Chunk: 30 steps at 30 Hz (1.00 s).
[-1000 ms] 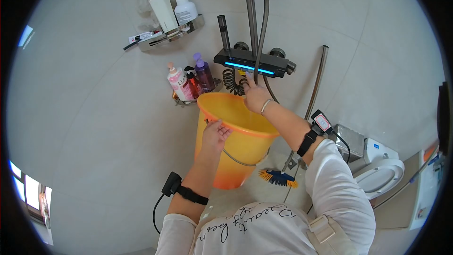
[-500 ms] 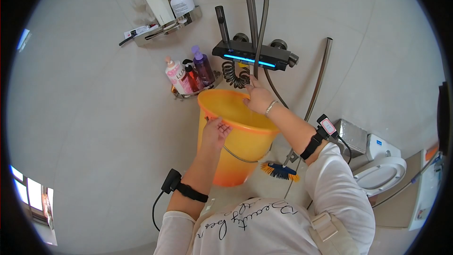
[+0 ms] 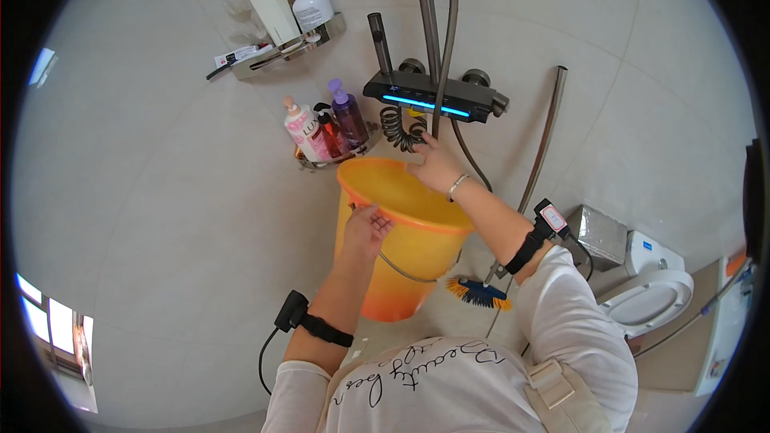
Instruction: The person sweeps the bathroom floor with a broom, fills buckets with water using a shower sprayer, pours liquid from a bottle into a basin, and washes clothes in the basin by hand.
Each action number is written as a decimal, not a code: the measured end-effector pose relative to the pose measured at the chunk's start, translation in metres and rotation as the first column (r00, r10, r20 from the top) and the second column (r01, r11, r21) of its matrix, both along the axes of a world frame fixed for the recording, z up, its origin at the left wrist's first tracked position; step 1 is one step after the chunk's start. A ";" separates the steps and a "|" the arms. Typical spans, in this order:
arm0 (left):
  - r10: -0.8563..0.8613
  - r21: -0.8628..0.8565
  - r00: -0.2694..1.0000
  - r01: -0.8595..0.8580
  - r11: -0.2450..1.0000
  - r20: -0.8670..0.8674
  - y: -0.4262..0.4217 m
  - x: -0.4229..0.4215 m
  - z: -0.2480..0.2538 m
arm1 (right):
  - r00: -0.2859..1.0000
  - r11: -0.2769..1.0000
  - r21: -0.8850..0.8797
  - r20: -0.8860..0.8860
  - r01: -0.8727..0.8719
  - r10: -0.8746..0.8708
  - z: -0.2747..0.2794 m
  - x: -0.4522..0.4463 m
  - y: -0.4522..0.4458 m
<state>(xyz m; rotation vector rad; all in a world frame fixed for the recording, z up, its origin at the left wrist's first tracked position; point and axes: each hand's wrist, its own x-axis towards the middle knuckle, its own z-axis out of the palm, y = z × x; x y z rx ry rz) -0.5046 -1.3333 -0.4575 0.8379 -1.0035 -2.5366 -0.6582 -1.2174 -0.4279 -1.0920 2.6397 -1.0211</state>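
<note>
A yellow-orange bucket (image 3: 401, 265) stands upright on the floor below the shower fixture, its wire handle (image 3: 405, 270) hanging down the near side. My left hand (image 3: 367, 228) is at the bucket's near rim, thumb side up at the edge and fingers curled against the outside. Over the far side of the opening is my right hand (image 3: 439, 167), holding nothing, with its fingers apart and reaching toward the coiled hose (image 3: 401, 130). Just above it sits the black shower panel (image 3: 437, 96) with a lit blue strip. The inside bottom of the bucket is hidden.
Pump bottles (image 3: 325, 132) stand on a low wall shelf left of the panel, and more bottles on an upper shelf (image 3: 289, 48). A brush (image 3: 480, 293) with a long pole rests right of the bucket. A toilet (image 3: 650, 301) is farther right.
My right hand has drawn slightly down from the panel, its fingers more spread. The pale vertical streak under the panel no longer shows. My left hand stays at the rim; the view shifted slightly.
</note>
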 end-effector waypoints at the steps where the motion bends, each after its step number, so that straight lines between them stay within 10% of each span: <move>1: -0.009 -0.004 1.000 0.009 1.000 0.007 0.000 0.000 -0.001 | 0.994 0.993 -0.111 0.104 0.029 -0.017 -0.011 -0.009 -0.008; 8: -0.006 -0.014 0.999 0.007 1.000 0.037 0.002 0.000 -0.002 | 0.727 0.791 -0.554 0.651 0.259 0.218 -0.004 -0.017 -0.033; 30: -0.044 0.033 0.999 0.045 0.998 -0.002 -0.001 0.001 -0.010 | 0.591 0.422 -0.781 0.625 0.461 0.510 0.005 -0.018 -0.052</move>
